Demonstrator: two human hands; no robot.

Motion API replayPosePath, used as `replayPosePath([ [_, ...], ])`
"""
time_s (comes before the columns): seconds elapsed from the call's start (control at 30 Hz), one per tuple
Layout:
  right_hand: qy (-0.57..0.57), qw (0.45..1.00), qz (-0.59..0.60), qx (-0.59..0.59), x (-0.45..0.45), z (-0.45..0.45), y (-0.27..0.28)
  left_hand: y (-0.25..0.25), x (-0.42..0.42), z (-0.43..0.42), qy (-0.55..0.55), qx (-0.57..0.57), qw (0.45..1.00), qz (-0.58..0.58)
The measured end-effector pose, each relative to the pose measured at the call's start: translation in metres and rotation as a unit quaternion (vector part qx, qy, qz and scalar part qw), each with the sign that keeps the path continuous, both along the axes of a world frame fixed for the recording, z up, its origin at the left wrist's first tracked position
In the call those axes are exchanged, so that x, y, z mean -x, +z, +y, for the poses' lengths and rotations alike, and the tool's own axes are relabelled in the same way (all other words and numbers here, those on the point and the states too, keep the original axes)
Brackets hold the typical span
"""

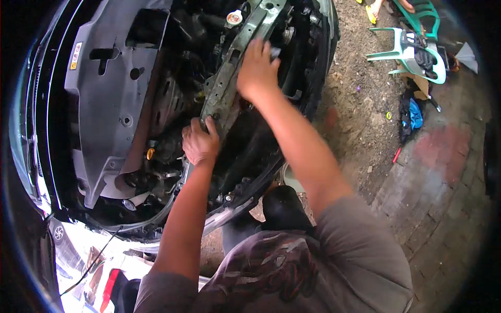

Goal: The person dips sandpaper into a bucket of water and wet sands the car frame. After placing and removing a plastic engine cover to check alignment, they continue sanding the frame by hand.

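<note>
A long, dirty metal crossbar [225, 86] runs across the front of a car's engine bay. At its near end is my left hand [201, 143], with fingers curled on the bar and a fingertip beside a small dark bolt [215, 116]. Farther along the bar lies my right hand [258, 72], its fingers stretched out and thumb apart. A small greyish, shiny piece [275, 52] shows beside those fingers; whether they touch it I cannot tell. Both palms are hidden.
A large grey plastic cover [107, 99] lies over the bay's left side. A radiator cap [235, 18] and a yellow dipstick handle [150, 153] show among dark engine parts. On the right stand a pale green plastic chair [389, 52] and a blue item [415, 115] on the ground.
</note>
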State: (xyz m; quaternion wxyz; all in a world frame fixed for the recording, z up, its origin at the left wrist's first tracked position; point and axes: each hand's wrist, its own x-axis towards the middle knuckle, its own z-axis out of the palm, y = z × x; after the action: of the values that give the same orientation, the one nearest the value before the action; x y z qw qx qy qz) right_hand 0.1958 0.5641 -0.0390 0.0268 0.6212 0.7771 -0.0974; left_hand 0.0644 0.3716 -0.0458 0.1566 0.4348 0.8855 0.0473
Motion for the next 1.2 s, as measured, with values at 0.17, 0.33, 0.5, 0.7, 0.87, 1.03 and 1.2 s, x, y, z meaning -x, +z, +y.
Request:
replayPosePath([
  [0.17,-0.028,0.998,-0.008,-0.052,-0.02,0.104,-0.006,-0.005,0.001,-0.004,-0.008,-0.017,1.0,0.011],
  [0.33,0.051,0.998,-0.01,0.019,-0.006,-0.019,0.009,-0.004,-0.001,-0.004,-0.007,-0.033,0.999,0.017],
  [0.5,0.002,0.998,-0.027,-0.053,-0.028,0.095,-0.011,0.001,-0.003,-0.001,0.005,-0.009,1.0,0.018],
  [0.7,-0.001,0.999,-0.033,-0.015,-0.012,0.056,0.0,-0.004,0.0,-0.002,-0.001,-0.023,1.0,0.012],
  [0.87,0.038,0.993,-0.042,-0.105,-0.035,0.089,-0.014,0.003,-0.005,-0.003,0.015,-0.007,1.0,-0.001],
  [1.03,0.004,0.999,0.022,-0.031,-0.032,0.094,-0.002,0.002,-0.002,0.0,0.012,-0.017,1.0,0.004],
  [1.2,0.098,0.991,0.091,0.009,-0.028,-0.015,0.021,0.009,-0.001,0.002,0.019,-0.011,1.0,-0.018],
])
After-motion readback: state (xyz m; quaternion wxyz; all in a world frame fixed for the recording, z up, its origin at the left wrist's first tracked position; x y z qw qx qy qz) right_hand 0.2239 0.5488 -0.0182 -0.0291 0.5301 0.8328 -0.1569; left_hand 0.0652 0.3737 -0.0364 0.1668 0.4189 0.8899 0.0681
